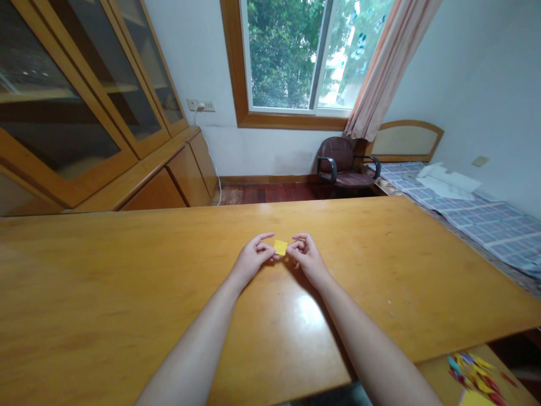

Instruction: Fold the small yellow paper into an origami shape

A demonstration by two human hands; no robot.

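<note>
A small yellow piece of paper [280, 247], roughly square, is held up just over the wooden table [127, 282]. On its left edge, my left hand [254, 256] pinches it between thumb and fingers, with the index finger stretched out above. My right hand [307, 259] grips the opposite edge in the same way, its index finger raised and curved. Both forearms reach in from the near side of the table. Any fold lines in the paper are too small to make out.
At the lower right, a lower surface carries a pile of colourful small pieces [475, 375] and a yellow sheet [475, 398]. Beyond the table stand a brown armchair [344, 163] and a bed [473, 220]. A glass-door cabinet [88, 96] lines the left wall.
</note>
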